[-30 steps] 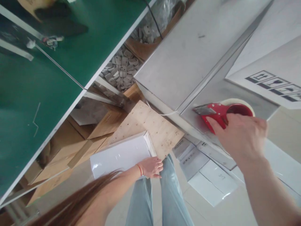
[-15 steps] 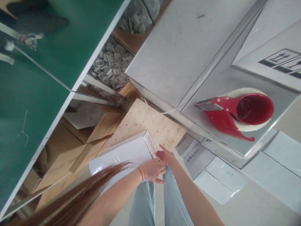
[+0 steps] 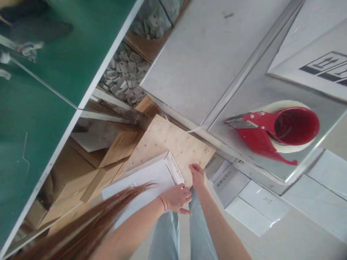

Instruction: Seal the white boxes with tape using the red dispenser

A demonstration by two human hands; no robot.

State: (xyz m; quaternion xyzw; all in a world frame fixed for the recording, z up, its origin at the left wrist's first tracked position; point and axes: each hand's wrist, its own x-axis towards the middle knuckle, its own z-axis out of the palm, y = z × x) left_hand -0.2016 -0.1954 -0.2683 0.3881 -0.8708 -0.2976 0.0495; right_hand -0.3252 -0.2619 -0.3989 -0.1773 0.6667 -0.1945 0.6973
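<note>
A long white box [image 3: 141, 176] lies on a plywood board [image 3: 169, 133] in front of my legs. My left hand [image 3: 177, 198] is at the box's near right corner, palm down, thumb spread away from the fingers; whether it touches the box is unclear. To its right, my right hand [image 3: 198, 176] is raised over the board's edge with its fingers curled together. Anything between those fingers is too small to make out. Long hair hangs across part of the box.
A red tape dispenser [image 3: 265, 131] lies on the metal table [image 3: 189, 68] at right, near a white carton [image 3: 317, 54]. Left stands a green-topped bench [image 3: 54, 137] with cardboard boxes [image 3: 73, 169] below. Grey parts [image 3: 127, 74] fill a container; more cartons [image 3: 255, 206] sit on the floor.
My right hand has moved right and slightly up, away from my left hand, and its fingers have curled in. My left hand and the box stay nearly in place.
</note>
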